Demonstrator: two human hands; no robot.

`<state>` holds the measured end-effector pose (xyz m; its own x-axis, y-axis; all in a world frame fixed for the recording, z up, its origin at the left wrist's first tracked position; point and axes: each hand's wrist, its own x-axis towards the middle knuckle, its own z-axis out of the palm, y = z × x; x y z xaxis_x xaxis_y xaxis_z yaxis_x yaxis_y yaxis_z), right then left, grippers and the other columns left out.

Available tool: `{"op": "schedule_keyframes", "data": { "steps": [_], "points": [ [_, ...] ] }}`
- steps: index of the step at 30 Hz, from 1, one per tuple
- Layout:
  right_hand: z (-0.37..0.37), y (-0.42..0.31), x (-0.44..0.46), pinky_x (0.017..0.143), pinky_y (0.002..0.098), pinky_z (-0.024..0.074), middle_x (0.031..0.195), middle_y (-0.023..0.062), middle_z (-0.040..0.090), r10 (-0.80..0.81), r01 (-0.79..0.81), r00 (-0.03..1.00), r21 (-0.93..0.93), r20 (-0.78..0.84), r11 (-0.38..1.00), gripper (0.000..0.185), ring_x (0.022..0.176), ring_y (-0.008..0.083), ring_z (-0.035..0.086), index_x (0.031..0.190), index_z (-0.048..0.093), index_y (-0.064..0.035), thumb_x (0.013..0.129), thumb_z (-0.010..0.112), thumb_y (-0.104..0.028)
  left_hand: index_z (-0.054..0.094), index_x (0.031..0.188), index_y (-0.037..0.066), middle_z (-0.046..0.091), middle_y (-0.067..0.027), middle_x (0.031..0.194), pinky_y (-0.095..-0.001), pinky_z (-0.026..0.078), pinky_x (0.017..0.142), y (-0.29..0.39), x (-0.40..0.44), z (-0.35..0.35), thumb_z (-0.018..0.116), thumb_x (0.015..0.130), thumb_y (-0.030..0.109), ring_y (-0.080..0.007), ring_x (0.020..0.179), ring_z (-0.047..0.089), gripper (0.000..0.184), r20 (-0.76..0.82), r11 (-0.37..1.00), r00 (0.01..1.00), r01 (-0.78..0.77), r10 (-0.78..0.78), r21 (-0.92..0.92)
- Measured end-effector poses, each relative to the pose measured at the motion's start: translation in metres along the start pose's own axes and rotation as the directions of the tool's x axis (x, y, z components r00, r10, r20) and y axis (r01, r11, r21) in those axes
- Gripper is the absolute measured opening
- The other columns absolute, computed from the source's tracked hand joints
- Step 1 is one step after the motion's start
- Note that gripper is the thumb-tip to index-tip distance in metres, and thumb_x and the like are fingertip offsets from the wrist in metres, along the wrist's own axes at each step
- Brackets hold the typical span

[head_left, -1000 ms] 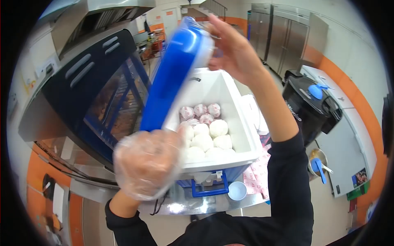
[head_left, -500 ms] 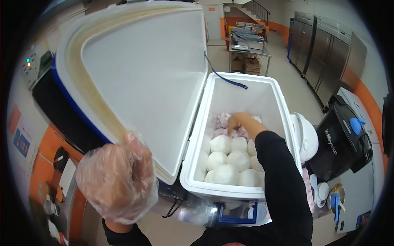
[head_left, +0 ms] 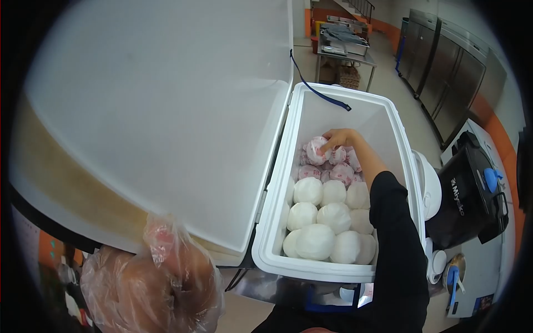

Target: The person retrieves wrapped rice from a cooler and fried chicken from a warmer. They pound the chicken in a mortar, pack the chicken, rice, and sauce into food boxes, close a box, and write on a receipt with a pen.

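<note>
A white cooler box (head_left: 311, 270) stands in front of me with its lid (head_left: 183, 100) swung up on the left. My left hand (head_left: 158, 283), in a clear plastic glove, grips the lid's lower edge with the thumb on the inner side. Inside the box, my bare right hand (head_left: 340, 136) has its fingers closed on a round paper-wrapped ball (head_left: 316, 151) with pink print. More wrapped balls (head_left: 341, 173) lie beneath and beside that hand. Nearer me, several smooth white balls (head_left: 315, 241) fill the front of the box.
A dark strap (head_left: 327, 99) hangs over the box's back rim. To the right are a black Miyako appliance (head_left: 465, 188), a white rounded appliance (head_left: 430, 183) and a pan with a blue-handled utensil (head_left: 454, 275). Steel cabinets (head_left: 452, 72) and a loaded table (head_left: 347, 55) stand farther back.
The lid has swung closer and fills more of the view, with my left hand lower. My right hand has lifted a wrapped ball slightly from among the others.
</note>
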<state>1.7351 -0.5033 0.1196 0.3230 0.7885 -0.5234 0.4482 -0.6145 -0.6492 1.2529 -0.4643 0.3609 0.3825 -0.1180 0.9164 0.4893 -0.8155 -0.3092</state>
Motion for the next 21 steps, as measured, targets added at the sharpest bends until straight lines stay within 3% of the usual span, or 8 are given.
{"op": "schedule_keyframes", "data": {
  "steps": [2, 5, 8, 13, 21],
  "points": [
    [-0.005, -0.005, 0.005, 0.092, 0.0318, 0.0425, 0.121, 0.0149, 0.057, 0.034, -0.033, 0.996, 0.023, -0.081, 0.999, 0.084, 0.110, 0.0259, 0.054, 0.127, 0.049, 0.0027, 0.062, 0.084, -0.038, 0.047, 0.066, 0.002, 0.048, -0.0047, 0.060, -0.0315, 0.037, 0.047, 0.000, 0.001, 0.001, 0.068, 0.078, 0.001, -0.0173, 0.050, 0.047, 0.025, -0.005, 1.000, 1.000, 0.002, -0.002, 0.014],
    [-0.002, -0.006, 0.025, 0.094, 0.0346, 0.0423, 0.123, 0.0155, 0.056, 0.089, -0.086, 0.995, -0.071, 0.038, 0.994, 0.083, 0.113, 0.0285, 0.054, 0.127, 0.049, 0.0041, 0.062, 0.084, -0.035, 0.047, 0.066, 0.002, 0.049, -0.0045, 0.061, -0.0314, 0.038, 0.047, 0.000, 0.003, 0.001, 0.069, 0.078, 0.001, -0.0170, 0.052, 0.048, 0.025, -0.007, 1.000, 1.000, 0.003, -0.002, 0.030],
    [0.009, -0.003, 0.040, 0.096, 0.0375, 0.0417, 0.124, 0.0163, 0.056, 0.072, -0.079, 0.992, 0.066, 0.106, 0.995, 0.082, 0.114, 0.0307, 0.053, 0.125, 0.050, 0.0054, 0.062, 0.083, -0.037, 0.047, 0.066, 0.002, 0.049, -0.0043, 0.062, -0.0313, 0.038, 0.048, 0.001, 0.004, 0.001, 0.069, 0.078, 0.002, -0.0167, 0.053, 0.049, 0.025, -0.007, 0.999, 1.000, 0.006, -0.006, 0.045],
    [0.022, -0.013, 0.032, 0.096, 0.0381, 0.0432, 0.123, 0.0183, 0.055, 0.056, -0.056, 0.998, 0.022, 0.017, 0.998, 0.085, 0.114, 0.0306, 0.053, 0.127, 0.049, 0.0021, 0.058, 0.084, -0.034, 0.047, 0.066, 0.002, 0.050, -0.0039, 0.063, -0.0311, 0.040, 0.049, 0.003, 0.007, 0.001, 0.069, 0.078, 0.003, -0.0163, 0.055, 0.051, 0.026, -0.022, 0.999, 1.000, 0.022, -0.021, 0.050],
    [0.032, -0.012, 0.027, 0.093, 0.0383, 0.0457, 0.121, 0.0176, 0.056, 0.038, -0.039, 0.999, 0.024, 0.013, 0.999, 0.083, 0.110, 0.0307, 0.055, 0.126, 0.051, -0.0006, 0.057, 0.084, -0.033, 0.047, 0.066, 0.002, 0.051, -0.0034, 0.065, -0.0308, 0.041, 0.051, 0.008, 0.017, -0.005, 0.070, 0.078, 0.005, -0.0156, 0.059, 0.053, 0.026, -0.058, 0.998, 0.998, 0.040, -0.036, 0.058]
  ]
}}
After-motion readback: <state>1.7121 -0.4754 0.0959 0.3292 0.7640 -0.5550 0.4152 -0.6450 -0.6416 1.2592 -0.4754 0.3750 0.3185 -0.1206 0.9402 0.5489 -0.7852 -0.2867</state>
